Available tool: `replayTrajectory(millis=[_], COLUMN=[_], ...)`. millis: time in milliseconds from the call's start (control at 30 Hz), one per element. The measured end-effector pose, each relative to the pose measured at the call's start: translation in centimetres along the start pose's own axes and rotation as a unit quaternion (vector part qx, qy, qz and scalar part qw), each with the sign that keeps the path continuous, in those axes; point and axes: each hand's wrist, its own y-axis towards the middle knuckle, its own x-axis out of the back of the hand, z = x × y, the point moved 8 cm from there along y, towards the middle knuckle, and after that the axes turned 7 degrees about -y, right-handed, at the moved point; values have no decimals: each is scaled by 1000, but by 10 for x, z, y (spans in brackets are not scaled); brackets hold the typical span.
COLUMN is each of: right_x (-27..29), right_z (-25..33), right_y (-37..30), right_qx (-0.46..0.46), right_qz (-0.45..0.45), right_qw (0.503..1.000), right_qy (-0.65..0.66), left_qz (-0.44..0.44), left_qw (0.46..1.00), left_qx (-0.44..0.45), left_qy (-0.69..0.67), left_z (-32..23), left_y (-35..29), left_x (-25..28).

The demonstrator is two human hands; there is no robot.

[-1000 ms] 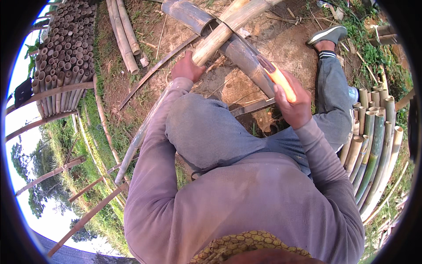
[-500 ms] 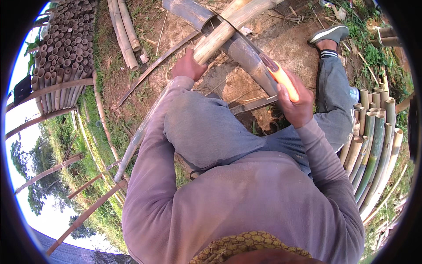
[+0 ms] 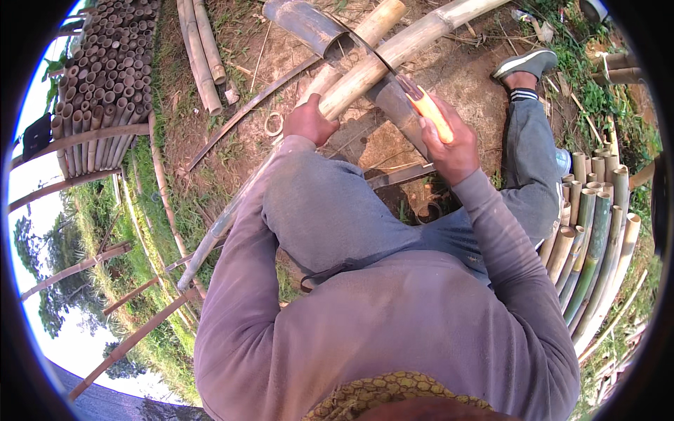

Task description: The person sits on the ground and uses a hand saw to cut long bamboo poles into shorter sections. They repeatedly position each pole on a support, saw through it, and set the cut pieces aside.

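Observation:
A light bamboo pole (image 3: 428, 36) slants from my left hand (image 3: 309, 125) up toward the upper right. My left hand is closed around its near end, above my bent left knee. In my right hand (image 3: 453, 140) is a hand saw with an orange handle (image 3: 433, 118). Its dark, narrow saw blade (image 3: 371, 48) crosses the pole, seemingly against its side; the cut itself is too small to make out. A second bamboo pole (image 3: 379, 22) lies beside the first. Under both runs a thick, dark grey tube-like piece (image 3: 302, 27).
A small bamboo ring (image 3: 274, 124) lies on the dirt near my left hand. Several cut bamboo lengths (image 3: 590, 231) stand bundled at my right. A large stack of bamboo tubes (image 3: 109, 77) rests on a rack at the far left. Two poles (image 3: 200, 56) lie on the ground nearby.
My right hand and the saw have moved up and to the left, along the blade's line. The held pole has shifted slightly, showing more of the second pole and the ring.

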Motion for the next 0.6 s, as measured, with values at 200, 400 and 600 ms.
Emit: replayTrajectory(millis=[200,400,600], right_x=[8,5,22], right_z=[-9,10,10], right_y=[-17,-10,-30], right_qx=[-13,-68,-46], right_qz=[-3,38,38], right_qw=[999,997,998], right_qy=[39,27,-14], left_qz=[26,26,3], left_qw=[1000,999,1000], left_qx=[9,23,25], left_qy=[-7,8,-7], left_z=[-6,1,3], left_y=[-8,-18,-11], left_x=[-10,-14,-8])
